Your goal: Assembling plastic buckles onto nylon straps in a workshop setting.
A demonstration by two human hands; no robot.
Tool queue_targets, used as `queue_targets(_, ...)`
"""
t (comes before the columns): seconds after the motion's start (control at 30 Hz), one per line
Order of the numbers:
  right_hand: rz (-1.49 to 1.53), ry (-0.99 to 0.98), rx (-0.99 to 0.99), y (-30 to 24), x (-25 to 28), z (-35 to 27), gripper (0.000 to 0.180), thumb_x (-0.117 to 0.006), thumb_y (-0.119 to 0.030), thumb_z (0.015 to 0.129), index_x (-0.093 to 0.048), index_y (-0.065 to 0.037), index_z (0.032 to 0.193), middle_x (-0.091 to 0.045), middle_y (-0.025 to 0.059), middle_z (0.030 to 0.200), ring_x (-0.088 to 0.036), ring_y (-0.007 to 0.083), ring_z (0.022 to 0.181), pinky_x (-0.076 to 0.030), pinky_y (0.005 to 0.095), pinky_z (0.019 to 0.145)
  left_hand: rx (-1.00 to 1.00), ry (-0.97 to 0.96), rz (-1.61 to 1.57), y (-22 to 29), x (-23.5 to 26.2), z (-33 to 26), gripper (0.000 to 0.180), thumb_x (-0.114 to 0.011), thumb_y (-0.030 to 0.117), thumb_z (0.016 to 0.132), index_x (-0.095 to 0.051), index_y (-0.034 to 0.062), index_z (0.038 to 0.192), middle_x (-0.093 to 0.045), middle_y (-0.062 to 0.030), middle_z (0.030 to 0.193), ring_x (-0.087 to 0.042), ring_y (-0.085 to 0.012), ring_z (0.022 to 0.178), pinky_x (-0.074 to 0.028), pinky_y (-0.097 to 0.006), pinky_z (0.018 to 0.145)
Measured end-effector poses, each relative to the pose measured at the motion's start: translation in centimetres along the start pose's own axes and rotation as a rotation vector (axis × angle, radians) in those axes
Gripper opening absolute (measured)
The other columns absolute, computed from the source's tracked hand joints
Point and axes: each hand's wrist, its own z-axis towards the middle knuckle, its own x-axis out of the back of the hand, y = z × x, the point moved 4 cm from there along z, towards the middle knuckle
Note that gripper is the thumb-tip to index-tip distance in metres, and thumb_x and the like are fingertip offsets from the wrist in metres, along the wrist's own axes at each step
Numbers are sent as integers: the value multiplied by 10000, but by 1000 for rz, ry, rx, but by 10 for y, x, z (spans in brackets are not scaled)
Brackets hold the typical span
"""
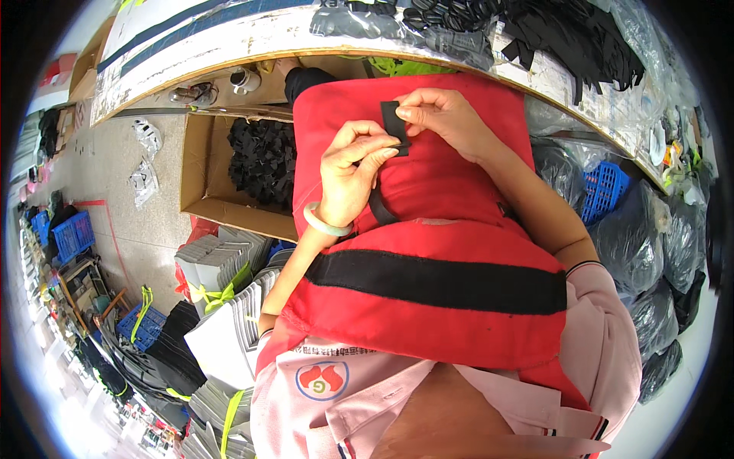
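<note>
The black strip [394, 126] is held above the red fabric [428, 229] on the lap, long axis near upright with a slight tilt. Right hand [447, 118] pinches its upper end from the right; left hand [352, 172] pinches the lower end from below-left — fingers [380, 153] of both closed on the strip. Both hands are in contact; neither is nearer. A cardboard box [200, 164] of black pieces lies to the left, on the floor.

Hands' space tight — workbench edge [321, 53] close ahead, piled with black cut pieces [566, 38]. Open cardboard box [202, 172] of black pieces blocks the left side. Bagged black bundles [650, 245] and a blue crate [604, 187] crowd the right. Free room only over the red apron [436, 199] — lap level, between forearms.
</note>
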Motion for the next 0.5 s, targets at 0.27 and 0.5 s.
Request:
queue_targets(0.27,94,-7,27,4,0,1,119,-630,-134,920,-586,-23,926,-663,54,820,-626,97,702,-517,221,648,88,6,-50,5,0,-7,154,-670,-91,805,-719,-8,925,-586,-38,962,-534,-54,647,-408,-186,522)
queue_targets(0.5,190,-4,-35,18,-3,2,128,-602,-140,936,-565,-18,933,-646,83,775,-637,131,669,-539,252,600,249,60,26,28,26,-19,124,-616,-92,837,-691,-49,927,-605,-65,965,-504,-61,506,-355,-197,416)
